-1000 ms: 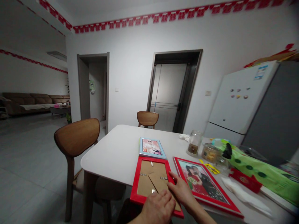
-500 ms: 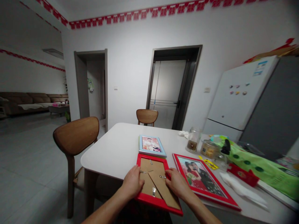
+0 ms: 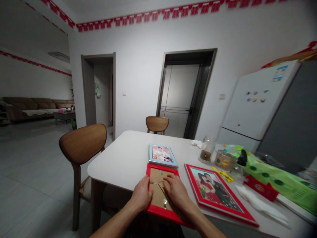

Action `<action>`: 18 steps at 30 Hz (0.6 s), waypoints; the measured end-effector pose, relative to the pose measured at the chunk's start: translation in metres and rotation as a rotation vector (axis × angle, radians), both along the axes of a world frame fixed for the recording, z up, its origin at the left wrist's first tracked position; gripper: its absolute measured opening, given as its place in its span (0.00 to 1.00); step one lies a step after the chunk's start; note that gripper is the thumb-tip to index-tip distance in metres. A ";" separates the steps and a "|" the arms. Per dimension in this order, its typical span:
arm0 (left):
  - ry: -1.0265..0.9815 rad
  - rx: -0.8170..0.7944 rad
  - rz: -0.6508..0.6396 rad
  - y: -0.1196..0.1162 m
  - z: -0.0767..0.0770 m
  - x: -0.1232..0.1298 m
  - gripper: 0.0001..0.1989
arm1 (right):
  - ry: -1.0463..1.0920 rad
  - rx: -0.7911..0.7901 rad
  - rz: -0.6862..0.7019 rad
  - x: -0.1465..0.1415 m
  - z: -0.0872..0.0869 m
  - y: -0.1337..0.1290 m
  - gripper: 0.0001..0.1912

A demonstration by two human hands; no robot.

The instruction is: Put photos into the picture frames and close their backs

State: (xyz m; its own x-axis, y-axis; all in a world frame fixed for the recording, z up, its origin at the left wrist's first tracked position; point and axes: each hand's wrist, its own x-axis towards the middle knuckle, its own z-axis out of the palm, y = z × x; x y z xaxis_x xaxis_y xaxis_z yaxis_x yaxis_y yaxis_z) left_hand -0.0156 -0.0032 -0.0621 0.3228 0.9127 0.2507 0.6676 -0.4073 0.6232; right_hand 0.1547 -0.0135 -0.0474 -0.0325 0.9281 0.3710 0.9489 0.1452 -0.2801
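A red picture frame (image 3: 166,216) is face down at the table's near edge, its brown backing board (image 3: 156,195) upward with small metal clips. My left hand (image 3: 143,194) is closed round its left edge, thumb on the backing. My right hand (image 3: 176,191) lies over the right half of the backing, fingers bent at the upper end of the slanting stand (image 3: 162,188); the hand hides most of the stand. Just beyond is a light-blue framed photo (image 3: 162,153). To the right lies a larger red framed photo (image 3: 215,191) of a couple, face up.
On the white table (image 3: 119,158) a glass jar (image 3: 206,150) and a clear container (image 3: 224,159) stand at the right. Beside them are a green bag (image 3: 279,181), a red packet (image 3: 261,188) and white tissue (image 3: 261,205). Wooden chairs (image 3: 84,143) stand left and behind.
My right hand has left the red frame's right edge and moved left, onto the backing and stand. My left hand keeps its hold. The view has shifted slightly.
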 end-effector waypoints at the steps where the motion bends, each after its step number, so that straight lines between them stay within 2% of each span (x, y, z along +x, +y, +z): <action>1: 0.002 0.000 0.005 0.000 -0.001 0.000 0.26 | 0.011 -0.016 0.044 -0.010 0.000 0.003 0.15; 3: 0.007 -0.001 0.012 0.000 -0.001 0.001 0.25 | 0.010 -0.055 0.097 -0.026 -0.002 0.009 0.13; 7: 0.018 -0.006 0.015 0.000 -0.002 0.000 0.25 | 0.002 -0.052 0.053 -0.043 -0.004 0.021 0.12; 18: -0.017 -0.020 0.021 -0.004 0.003 0.000 0.26 | -0.001 -0.071 -0.126 -0.018 -0.003 0.033 0.16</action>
